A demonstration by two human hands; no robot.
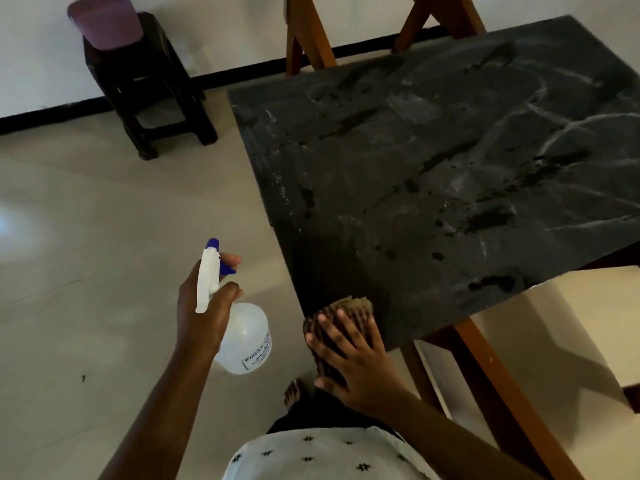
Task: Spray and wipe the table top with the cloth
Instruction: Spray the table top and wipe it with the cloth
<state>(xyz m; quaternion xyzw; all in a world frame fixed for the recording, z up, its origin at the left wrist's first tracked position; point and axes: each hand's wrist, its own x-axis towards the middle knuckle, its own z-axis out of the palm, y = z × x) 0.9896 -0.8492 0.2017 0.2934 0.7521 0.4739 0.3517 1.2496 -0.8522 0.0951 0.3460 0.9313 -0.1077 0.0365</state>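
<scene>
Black, marble-patterned counter fills the upper right of the frame; its surface carries dark wet spots and pale smeared streaks across most of its width. Your right hand sits at the counter's nearest corner, lower centre of the frame, laid flat on the brown cloth with the fingers straight and spread, not curled round it. The cloth shows above and to the left of that hand, at the corner's edge; whether all of it rests on the surface cannot be told. Your left hand is off the counter, over the floor at lower left of centre, fingers wrapped round the neck of the spray bottle, one fingertip on the blue trigger. The bottle is translucent white with a white head and blue nozzle, which points toward the top of the frame. Wooden legs show below the counter at lower right. A dark stool stands at upper left, against the wall, with a purple container on top.
</scene>
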